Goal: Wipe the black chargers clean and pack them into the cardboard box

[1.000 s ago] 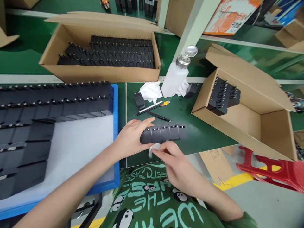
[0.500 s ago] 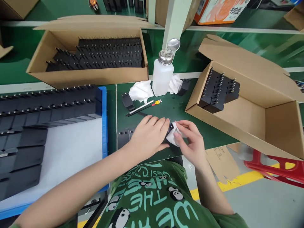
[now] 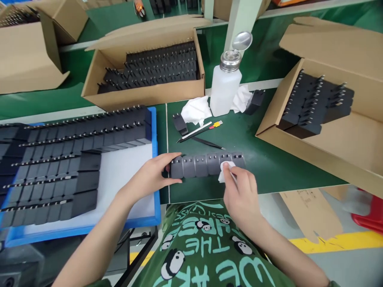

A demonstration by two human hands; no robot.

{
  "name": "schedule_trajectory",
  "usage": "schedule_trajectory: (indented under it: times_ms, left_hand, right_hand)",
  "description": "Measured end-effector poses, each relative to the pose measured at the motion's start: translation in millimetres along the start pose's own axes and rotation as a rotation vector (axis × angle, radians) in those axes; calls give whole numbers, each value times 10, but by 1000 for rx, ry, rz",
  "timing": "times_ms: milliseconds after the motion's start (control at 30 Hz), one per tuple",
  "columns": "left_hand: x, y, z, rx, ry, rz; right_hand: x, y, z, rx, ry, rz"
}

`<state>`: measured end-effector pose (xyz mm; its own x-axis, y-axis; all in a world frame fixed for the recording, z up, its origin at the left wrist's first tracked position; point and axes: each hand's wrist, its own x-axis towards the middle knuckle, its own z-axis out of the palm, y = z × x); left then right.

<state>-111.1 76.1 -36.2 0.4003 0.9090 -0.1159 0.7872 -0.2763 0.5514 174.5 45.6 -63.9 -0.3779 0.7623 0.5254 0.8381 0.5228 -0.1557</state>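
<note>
A row of several black plug adapters (image 3: 202, 166) lies side by side on the green bench, prongs upward. My left hand (image 3: 154, 175) grips the row's left end, fingers at the back edge and thumb at the front. My right hand (image 3: 241, 187) pinches a white wipe (image 3: 226, 169) and presses it on the row toward its right end. Behind the row lie black tweezers (image 3: 209, 143), a pen-like silver tool (image 3: 196, 131) and a cable end with a yellow plug (image 3: 217, 124). A single adapter (image 3: 180, 124) sits beside a crumpled wipe (image 3: 196, 109).
A white pump bottle (image 3: 226, 89) with its lid raised stands at the back, near another adapter (image 3: 255, 102). Cardboard boxes of adapters stand behind (image 3: 143, 95) and at right (image 3: 338, 159). A blue-rimmed tray (image 3: 154, 159) of adapters is on the left.
My left hand has moved left from on top of the row to its left end, uncovering the adapters and tweezers. The wipe now presses on the row. The camera view has shifted.
</note>
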Motion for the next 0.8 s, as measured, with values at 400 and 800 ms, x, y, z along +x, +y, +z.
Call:
schedule_trajectory:
  times_ms: [400, 800]
  left_hand:
    - [-12, -62, 178, -57, 91, 47]
    - [6, -85, 214, -53, 93, 63]
  right_hand:
    - [419, -729, 95, 477, -153, -288]
    - [290, -766, 237, 349, -157, -9]
